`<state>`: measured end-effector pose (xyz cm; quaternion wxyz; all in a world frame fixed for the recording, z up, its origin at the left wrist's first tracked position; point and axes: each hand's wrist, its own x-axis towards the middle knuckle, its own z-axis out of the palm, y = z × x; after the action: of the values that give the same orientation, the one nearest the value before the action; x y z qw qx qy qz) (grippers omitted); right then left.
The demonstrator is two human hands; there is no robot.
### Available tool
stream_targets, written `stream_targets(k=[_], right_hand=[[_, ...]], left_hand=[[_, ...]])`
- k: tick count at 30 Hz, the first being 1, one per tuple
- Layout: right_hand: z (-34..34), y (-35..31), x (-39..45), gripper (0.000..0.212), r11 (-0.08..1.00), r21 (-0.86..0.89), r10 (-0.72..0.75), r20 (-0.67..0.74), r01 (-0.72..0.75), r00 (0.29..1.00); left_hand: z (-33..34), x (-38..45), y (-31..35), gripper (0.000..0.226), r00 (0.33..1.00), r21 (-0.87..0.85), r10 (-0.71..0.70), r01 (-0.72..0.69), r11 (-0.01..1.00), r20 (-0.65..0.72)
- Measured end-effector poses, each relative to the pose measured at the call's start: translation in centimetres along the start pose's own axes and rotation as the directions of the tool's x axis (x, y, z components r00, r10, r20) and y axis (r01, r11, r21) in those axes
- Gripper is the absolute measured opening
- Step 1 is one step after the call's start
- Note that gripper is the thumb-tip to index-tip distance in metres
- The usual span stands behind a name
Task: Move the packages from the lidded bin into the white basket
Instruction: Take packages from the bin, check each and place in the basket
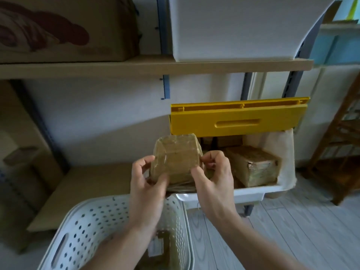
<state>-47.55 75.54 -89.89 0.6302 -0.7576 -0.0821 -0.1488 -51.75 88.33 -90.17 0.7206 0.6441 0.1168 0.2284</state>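
While both hands hold one package aloft between the two containers, the transfer stands part-way done. The left hand [147, 179] grips the lower left corner of a tape-wrapped brown package [176, 158], its fingers [145, 162] curled round the left edge and the thumb laid across the front face; the right hand [212, 172] pinches the package's right edge, thumb on the front and the other fingers curled behind. The package is held tilted, clear of both containers, over the near left corner of the lidded bin [224, 195] and just above the far rim of the white basket [87, 221]. The bin's yellow lid [237, 119] stands raised on its hinge at the back, so the opening is free. Inside the bin at least one large taped package [253, 164] remains on the right, with what appear to be further brown parcels [222, 142] in shadow behind it under the lid; their number cannot be told. Beneath the lifted package a flat brown bundle [183, 187] shows at the bin's near edge; whether it is a separate package cannot be told. In the white basket, seen past the left forearm, one brown package with a pale label [158, 248] already lies on the bottom. Judgement: at least one package is delivered, one is in transit, and several remain in the bin. The lowering and release into the basket are not yet done.
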Motion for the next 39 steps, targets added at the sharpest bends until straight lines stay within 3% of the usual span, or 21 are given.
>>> stream_targets(k=[8, 12, 17, 20, 26, 34, 39], right_hand=[[4.8, -2.0, 0.0, 0.026, 0.990, 0.095, -0.112, 0.054, 0.106, 0.992], [7.0, -2.1, -0.1, 0.033, 0.983, 0.134, -0.139, 0.086, 0.127, 0.987], [9.7, -1.7, -0.2, 0.059, 0.965, 0.261, -0.084, 0.240, 0.019, 0.967], [11.0, -2.0, 0.3, 0.054, 0.941, 0.337, -0.070, 0.295, -0.035, 0.953], [12.4, -1.6, 1.3, 0.055, 0.896, 0.403, 0.026, 0.377, -0.189, 0.926], [13.3, -0.6, 2.7, 0.046, 0.898, 0.393, 0.035, 0.386, -0.198, 0.922], [13.0, -0.3, 3.4, 0.053, 0.863, 0.415, 0.081, 0.451, -0.289, 0.889]], left_hand=[[-3.6, 1.0, 1.3, 0.043, 0.977, -0.012, 0.120, -0.124, 0.992, -0.177], [-5.6, 1.7, 1.2, 0.049, 0.969, 0.064, 0.180, -0.172, 0.983, -0.167], [-7.5, 2.8, 1.1, 0.041, 0.947, 0.066, 0.191, -0.181, 0.981, -0.257], [-8.3, 3.2, 1.4, 0.053, 0.925, 0.098, 0.217, -0.196, 0.976, -0.312], [-10.3, 3.9, 0.6, 0.051, 0.909, 0.110, 0.237, -0.212, 0.971, -0.343], [-11.0, 5.2, -0.2, 0.048, 0.920, -0.007, 0.177, -0.192, 0.981, -0.349], [-11.2, 6.4, -0.6, 0.048, 0.912, 0.066, 0.224, -0.215, 0.974, -0.344]])
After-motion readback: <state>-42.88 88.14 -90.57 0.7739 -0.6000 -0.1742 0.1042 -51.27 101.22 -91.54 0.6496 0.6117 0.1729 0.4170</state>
